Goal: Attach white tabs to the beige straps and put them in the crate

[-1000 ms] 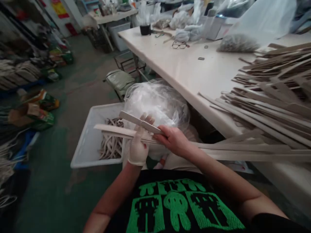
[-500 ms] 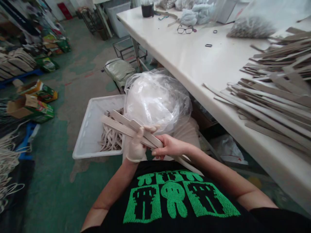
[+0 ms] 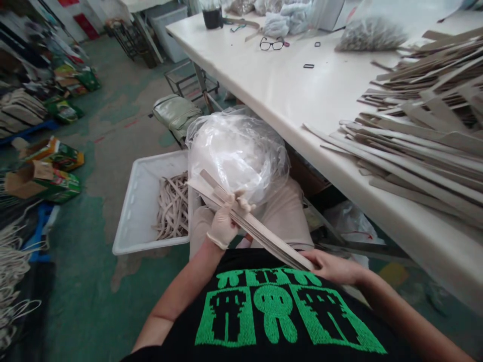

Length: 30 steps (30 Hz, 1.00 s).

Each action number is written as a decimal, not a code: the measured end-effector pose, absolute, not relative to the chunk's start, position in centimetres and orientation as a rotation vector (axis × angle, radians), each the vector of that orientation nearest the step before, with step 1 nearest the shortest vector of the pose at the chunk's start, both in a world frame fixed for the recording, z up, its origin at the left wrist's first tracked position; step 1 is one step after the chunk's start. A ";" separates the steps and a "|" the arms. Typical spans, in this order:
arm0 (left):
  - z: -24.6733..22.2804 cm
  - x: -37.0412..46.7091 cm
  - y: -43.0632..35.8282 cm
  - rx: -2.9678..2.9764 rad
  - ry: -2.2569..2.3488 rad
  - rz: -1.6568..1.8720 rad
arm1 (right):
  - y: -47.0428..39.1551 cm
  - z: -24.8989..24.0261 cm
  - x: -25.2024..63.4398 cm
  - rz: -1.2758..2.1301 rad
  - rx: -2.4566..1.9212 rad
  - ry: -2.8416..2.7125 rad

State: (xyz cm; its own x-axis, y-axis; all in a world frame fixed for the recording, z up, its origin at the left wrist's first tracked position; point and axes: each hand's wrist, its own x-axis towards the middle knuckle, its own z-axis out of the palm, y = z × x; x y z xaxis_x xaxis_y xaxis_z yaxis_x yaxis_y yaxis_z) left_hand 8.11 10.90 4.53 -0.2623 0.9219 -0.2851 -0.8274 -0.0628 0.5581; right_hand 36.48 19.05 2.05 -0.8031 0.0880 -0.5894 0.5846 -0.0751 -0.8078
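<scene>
beige flat strips (image 3: 264,235) lie bundled across the lap, the gloved left hand (image 3: 223,225) closed round them towards their far ends, the bare right hand (image 3: 320,265) pinching the near ends by the shirt. both grips are clamped on the bundle. past the glove the tips fan out unevenly, so a loosened left grip could let single strips slide free, perhaps into the white bin (image 3: 130,206). more strips (image 3: 418,156) overhang the table's (image 3: 287,98) near edge at the right; a knock from an elbow might tip some off.
</scene>
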 end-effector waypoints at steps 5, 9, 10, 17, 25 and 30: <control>4.2 11.4 11.5 0.570 0.626 1.362 | 18.8 0.3 30.6 -2.508 0.269 1.209; 4.9 10.9 11.6 0.673 0.593 1.269 | 18.1 0.2 26.2 -2.699 -0.235 0.891; 5.0 10.6 11.4 0.675 0.597 1.272 | 18.0 0.6 25.7 -2.726 -0.248 0.907; 3.6 10.0 10.3 0.480 0.966 1.467 | 17.7 2.5 25.4 -2.639 0.568 1.754; 2.0 8.9 9.9 0.456 1.292 1.541 | 17.7 2.4 25.2 -2.376 0.855 2.047; 1.4 8.5 9.5 0.526 1.265 1.442 | 18.3 2.0 25.7 -2.514 0.977 1.920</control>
State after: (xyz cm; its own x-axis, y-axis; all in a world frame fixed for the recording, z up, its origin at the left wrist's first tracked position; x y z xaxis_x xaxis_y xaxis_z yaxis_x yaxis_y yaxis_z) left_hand 8.49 9.51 1.39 -0.3078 0.8989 -0.3120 -0.4262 0.1629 0.8898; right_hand 25.75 18.30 1.99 -0.8127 0.4678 -0.3473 0.2121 -0.3177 -0.9242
